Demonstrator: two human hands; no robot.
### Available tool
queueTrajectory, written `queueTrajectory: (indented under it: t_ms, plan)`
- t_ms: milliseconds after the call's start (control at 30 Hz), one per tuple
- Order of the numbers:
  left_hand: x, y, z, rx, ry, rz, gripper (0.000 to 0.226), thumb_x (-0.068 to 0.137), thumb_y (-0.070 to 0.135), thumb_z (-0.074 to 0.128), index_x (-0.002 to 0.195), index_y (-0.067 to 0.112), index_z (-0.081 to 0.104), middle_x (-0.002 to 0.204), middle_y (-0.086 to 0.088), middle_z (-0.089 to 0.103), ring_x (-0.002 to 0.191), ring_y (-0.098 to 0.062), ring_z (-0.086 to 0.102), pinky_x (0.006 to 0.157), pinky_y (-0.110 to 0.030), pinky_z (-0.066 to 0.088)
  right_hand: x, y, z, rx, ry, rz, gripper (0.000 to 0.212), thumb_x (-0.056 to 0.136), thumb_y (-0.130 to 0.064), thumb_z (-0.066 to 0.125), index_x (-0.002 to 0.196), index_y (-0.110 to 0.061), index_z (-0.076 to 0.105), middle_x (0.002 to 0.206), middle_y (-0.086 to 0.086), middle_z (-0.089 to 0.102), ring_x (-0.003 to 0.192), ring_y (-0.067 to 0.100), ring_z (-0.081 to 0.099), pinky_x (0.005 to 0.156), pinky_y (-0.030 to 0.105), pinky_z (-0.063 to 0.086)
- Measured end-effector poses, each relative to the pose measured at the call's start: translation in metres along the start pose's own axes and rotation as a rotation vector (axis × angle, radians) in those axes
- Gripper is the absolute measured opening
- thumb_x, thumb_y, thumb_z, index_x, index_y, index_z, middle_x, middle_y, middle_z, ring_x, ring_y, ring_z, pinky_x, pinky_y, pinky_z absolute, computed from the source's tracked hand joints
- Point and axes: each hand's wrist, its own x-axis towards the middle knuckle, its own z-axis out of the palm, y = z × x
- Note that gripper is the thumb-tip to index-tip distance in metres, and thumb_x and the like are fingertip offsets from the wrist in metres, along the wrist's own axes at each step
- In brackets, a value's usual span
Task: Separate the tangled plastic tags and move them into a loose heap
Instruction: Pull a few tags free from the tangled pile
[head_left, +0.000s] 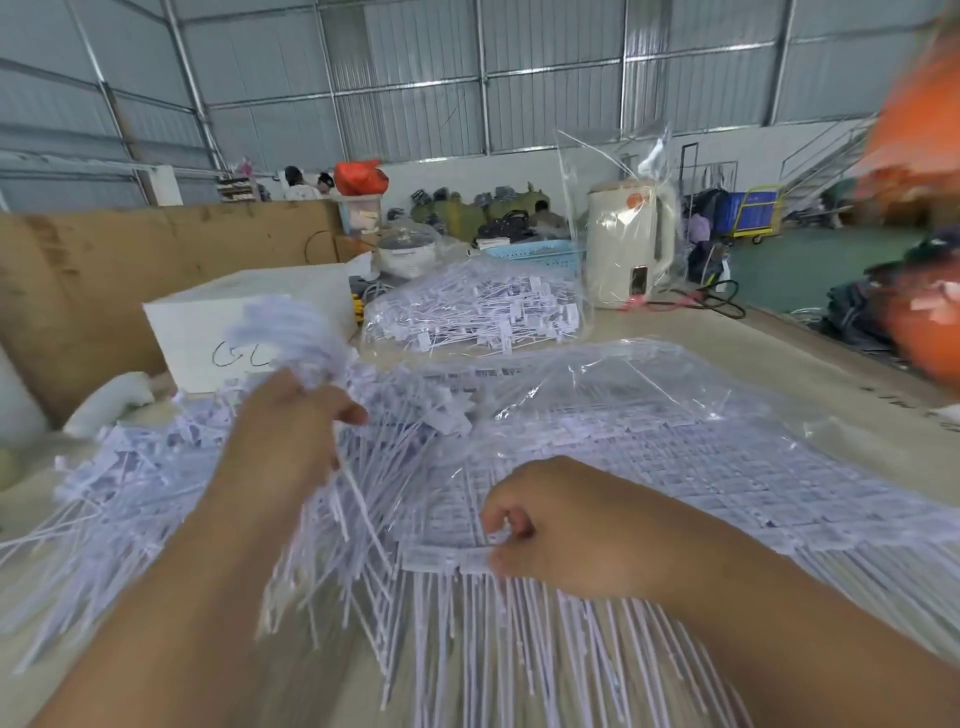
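Up close, the left hand (291, 431) has its fingers curled round a blurred bunch of tags (306, 338), lifted over the loose heap (135, 467) on the left of the bench (810, 343). The right hand (566, 525) pinches the near edge of a flat row of joined tags (675, 457), lying half under a clear plastic bag (597, 384). Behind, another bagged pile (467, 312) lies beside a white kettle (628, 244).
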Motion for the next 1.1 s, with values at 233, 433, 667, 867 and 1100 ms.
queueTrajectory:
  t_ms: [233, 433, 667, 867, 1100]
  plan:
    - [-0.01, -0.02, 0.016, 0.634, -0.124, 0.239, 0.027, 0.083, 0.034, 0.067, 0.105, 0.018, 0.065, 0.1, -0.003, 0.065, 0.092, -0.025, 0.06, 0.075, -0.034, 0.049, -0.006, -0.005, -0.005, 0.029, -0.069, -0.034, 0.034, 0.085, -0.046, 0.07, 0.116, -0.035, 0.063, 0.08, -0.025, 0.039, 0.067, -0.011, 0.039, 0.059, 0.015, 0.028]
    - [-0.017, -0.021, 0.03, 0.784, -0.034, 0.454, 0.067, 0.087, 0.043, 0.06, 0.144, 0.016, 0.039, 0.141, -0.01, 0.044, 0.125, -0.035, 0.04, 0.101, -0.047, 0.036, -0.006, -0.01, -0.004, 0.03, -0.063, -0.053, 0.011, 0.088, -0.032, 0.069, 0.097, -0.03, 0.064, 0.088, -0.016, 0.051, 0.078, 0.001, 0.052, 0.064, 0.02, 0.04]
    - [-0.012, -0.031, 0.032, 0.972, -0.201, 0.443, 0.055, 0.1, 0.048, 0.035, 0.151, 0.043, 0.015, 0.162, -0.002, 0.011, 0.147, -0.033, 0.012, 0.117, -0.052, 0.016, -0.006, -0.006, -0.014, 0.164, 0.185, -0.065, 0.011, 0.096, -0.03, 0.058, 0.089, -0.03, 0.049, 0.091, -0.011, 0.052, 0.075, 0.014, 0.057, 0.062, 0.032, 0.049]
    - [-0.019, -0.021, 0.032, 0.744, -0.14, 0.531, 0.057, 0.096, 0.051, 0.037, 0.149, 0.032, 0.034, 0.161, -0.004, 0.016, 0.146, -0.028, 0.012, 0.118, -0.047, 0.012, -0.007, -0.005, -0.017, 0.174, 0.252, -0.095, 0.012, 0.098, -0.03, 0.052, 0.088, -0.033, 0.046, 0.083, -0.002, 0.059, 0.065, 0.022, 0.058, 0.061, 0.044, 0.051]
    - [-0.019, -0.035, 0.039, 0.974, -0.419, 0.547, 0.061, 0.092, 0.054, 0.033, 0.15, 0.036, 0.022, 0.16, 0.002, 0.01, 0.148, -0.025, 0.002, 0.12, -0.051, 0.004, -0.011, -0.001, -0.028, 0.132, 0.437, -0.224, 0.008, 0.097, -0.024, 0.056, 0.09, -0.027, 0.053, 0.071, -0.012, 0.051, 0.058, 0.006, 0.047, 0.051, 0.028, 0.033]
